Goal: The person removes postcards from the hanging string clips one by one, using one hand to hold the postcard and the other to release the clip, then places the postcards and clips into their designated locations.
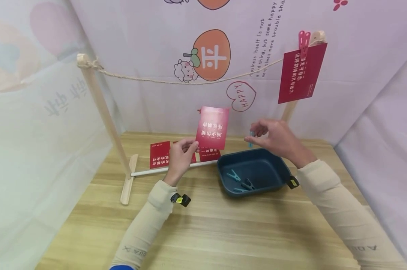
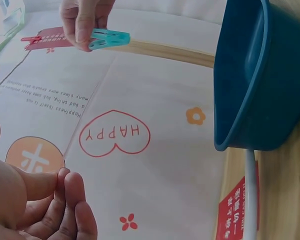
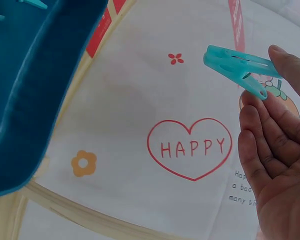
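My left hand (image 1: 181, 157) pinches a red card with white writing (image 1: 212, 127) by its lower left corner, below the rope (image 1: 162, 81). Thumb and fingers of my right hand (image 1: 279, 138) hold a teal clothespin (image 3: 237, 62) by its handle ends; its jaws point away from the fingers. The same clothespin (image 2: 110, 38) shows in the left wrist view. Under the right hand stands a dark blue basin (image 1: 269, 170) with several clothespins (image 1: 235, 175) in it. From the left wrist, the card in my left hand is hardly visible.
The rope runs between two wooden posts (image 1: 103, 112). At its right end a pink clothespin (image 1: 304, 42) holds another red card (image 1: 299, 80). More red cards (image 1: 159, 153) lie on the wooden table (image 1: 203, 225) behind a white rod (image 1: 149, 171). A printed cloth backs the scene.
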`<control>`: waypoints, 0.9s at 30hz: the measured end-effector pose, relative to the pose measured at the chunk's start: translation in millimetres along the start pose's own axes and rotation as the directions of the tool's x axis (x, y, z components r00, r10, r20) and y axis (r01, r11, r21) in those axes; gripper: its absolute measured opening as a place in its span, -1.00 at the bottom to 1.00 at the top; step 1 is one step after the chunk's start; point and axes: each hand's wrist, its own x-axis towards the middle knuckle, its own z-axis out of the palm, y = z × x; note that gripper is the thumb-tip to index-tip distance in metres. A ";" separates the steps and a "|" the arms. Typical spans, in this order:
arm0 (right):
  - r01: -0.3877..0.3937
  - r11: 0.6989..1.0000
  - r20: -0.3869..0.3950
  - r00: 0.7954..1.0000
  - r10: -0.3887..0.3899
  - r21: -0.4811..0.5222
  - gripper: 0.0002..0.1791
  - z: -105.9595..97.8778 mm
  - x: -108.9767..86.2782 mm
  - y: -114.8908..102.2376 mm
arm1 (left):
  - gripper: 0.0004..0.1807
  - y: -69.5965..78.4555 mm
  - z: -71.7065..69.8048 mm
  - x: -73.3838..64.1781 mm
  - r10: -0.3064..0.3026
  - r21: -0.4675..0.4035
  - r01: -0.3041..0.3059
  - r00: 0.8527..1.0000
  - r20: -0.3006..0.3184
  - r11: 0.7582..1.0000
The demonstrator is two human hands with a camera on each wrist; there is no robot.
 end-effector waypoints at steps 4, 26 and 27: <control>0.026 1.000 -0.008 1.000 -0.026 0.000 -0.65 7.1 -2.8 4.2 | -0.72 -3.2 -4.0 -7.4 -0.028 -0.001 0.028 1.000 -0.006 1.000; 0.085 0.996 0.025 0.996 -0.086 0.028 -0.67 22.6 -7.0 9.0 | -0.75 -15.6 -39.6 -35.0 -0.095 0.027 0.096 0.995 -0.011 0.995; 0.078 0.996 0.027 0.997 -0.079 0.034 -0.67 23.2 -7.9 9.8 | -0.75 -16.2 -41.4 -36.1 -0.096 0.033 0.096 0.995 -0.011 0.995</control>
